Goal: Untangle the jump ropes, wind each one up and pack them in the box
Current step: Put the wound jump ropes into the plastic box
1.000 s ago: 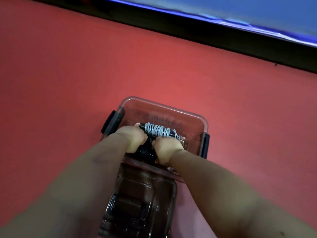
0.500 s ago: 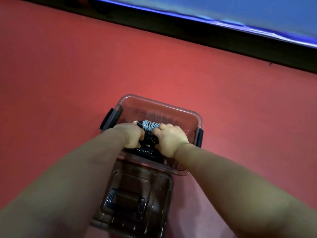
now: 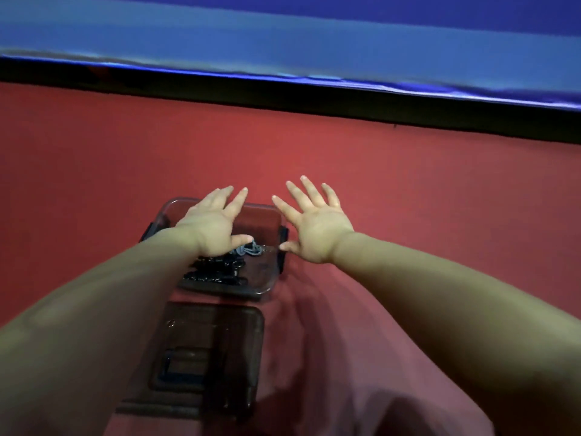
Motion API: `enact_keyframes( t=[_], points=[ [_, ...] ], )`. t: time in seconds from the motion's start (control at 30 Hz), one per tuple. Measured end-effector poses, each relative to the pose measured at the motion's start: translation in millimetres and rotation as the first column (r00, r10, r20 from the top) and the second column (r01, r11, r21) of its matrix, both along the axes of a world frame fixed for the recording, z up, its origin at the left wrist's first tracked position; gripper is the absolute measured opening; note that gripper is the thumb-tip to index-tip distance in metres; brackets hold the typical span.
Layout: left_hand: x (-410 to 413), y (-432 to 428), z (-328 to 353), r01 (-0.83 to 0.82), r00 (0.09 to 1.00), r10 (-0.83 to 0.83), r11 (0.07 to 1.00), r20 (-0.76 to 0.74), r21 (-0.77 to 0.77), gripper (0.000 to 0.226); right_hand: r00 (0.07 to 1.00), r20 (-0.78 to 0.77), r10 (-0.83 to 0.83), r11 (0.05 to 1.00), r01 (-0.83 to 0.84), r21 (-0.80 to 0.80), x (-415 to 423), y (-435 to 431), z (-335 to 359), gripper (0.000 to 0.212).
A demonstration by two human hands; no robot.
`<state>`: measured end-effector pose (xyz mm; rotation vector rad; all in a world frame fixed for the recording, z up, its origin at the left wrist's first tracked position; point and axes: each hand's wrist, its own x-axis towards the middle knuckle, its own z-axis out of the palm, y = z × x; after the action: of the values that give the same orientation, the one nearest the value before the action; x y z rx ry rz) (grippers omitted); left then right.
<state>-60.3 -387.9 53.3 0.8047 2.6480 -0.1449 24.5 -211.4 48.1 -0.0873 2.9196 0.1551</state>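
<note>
A clear plastic box [image 3: 267, 286] with dark side clips stands on the red surface. Inside it lie the wound jump ropes: a grey one [image 3: 251, 249] and a black one [image 3: 217, 275], both partly hidden by my left wrist. My left hand [image 3: 209, 226] hovers flat over the box, fingers spread and straight, holding nothing. My right hand [image 3: 316, 226] is spread flat just right of the box, its thumb tip near the right clip, also holding nothing.
The box's dark tinted lid [image 3: 204, 357] lies on the red surface just in front of the box, handle side up. A black strip [image 3: 314, 99] and a blue wall [image 3: 283, 33] bound the far side.
Both hands let go of the wound ropes, which now lie in the box, and rose with fingers spread. The view tilted up, showing more blue wall.
</note>
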Motion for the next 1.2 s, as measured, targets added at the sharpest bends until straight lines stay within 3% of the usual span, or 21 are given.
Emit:
enact_keyframes(
  t=[0.2, 0.47, 0.63, 0.77, 0.87, 1.0, 1.2],
  points=[
    [41.8, 94.7, 12.6, 0.194, 0.981, -0.194, 0.981, -0.023, -0.007, 0.09, 0.996, -0.018, -0.084, 0.992, 0.085, 0.098, 62.6, 88.2, 24.8, 0.081],
    [129.2, 234.7, -9.8, 0.497, 0.868, -0.497, 0.866, 0.029, -0.05, 0.083, 0.944, 0.019, -0.328, 0.934, 0.322, 0.154, 157.9, 198.4, 14.2, 0.08],
    [202.6, 294.5, -50.3, 0.375, 0.924, -0.372, 0.927, 0.091, -0.013, 0.068, 0.886, 0.155, -0.437, 0.896, 0.415, 0.157, 220.9, 248.5, -20.9, 0.077],
    [260.6, 315.6, -93.1, 0.294, 0.928, -0.272, 0.955, 0.256, -0.05, 0.063, 0.834, 0.317, -0.452, 0.89, 0.446, 0.096, 262.5, 274.0, -58.9, 0.081],
    [300.3, 317.3, -125.8, 0.282, 0.89, -0.237, 0.958, 0.389, -0.062, 0.063, 0.817, 0.473, -0.331, 0.938, 0.34, 0.068, 286.2, 281.2, -86.3, 0.083],
    [332.3, 311.8, -164.5, 0.275, 0.833, -0.211, 0.96, 0.511, -0.052, 0.06, 0.823, 0.56, -0.099, 0.992, 0.127, -0.011, 301.7, 284.0, -116.7, 0.078],
    [337.8, 313.7, -184.2, 0.24, 0.793, -0.173, 0.97, 0.585, -0.038, 0.063, 0.831, 0.553, -0.055, 0.998, 0.057, 0.013, 294.2, 278.5, -136.7, 0.068]
  ],
)
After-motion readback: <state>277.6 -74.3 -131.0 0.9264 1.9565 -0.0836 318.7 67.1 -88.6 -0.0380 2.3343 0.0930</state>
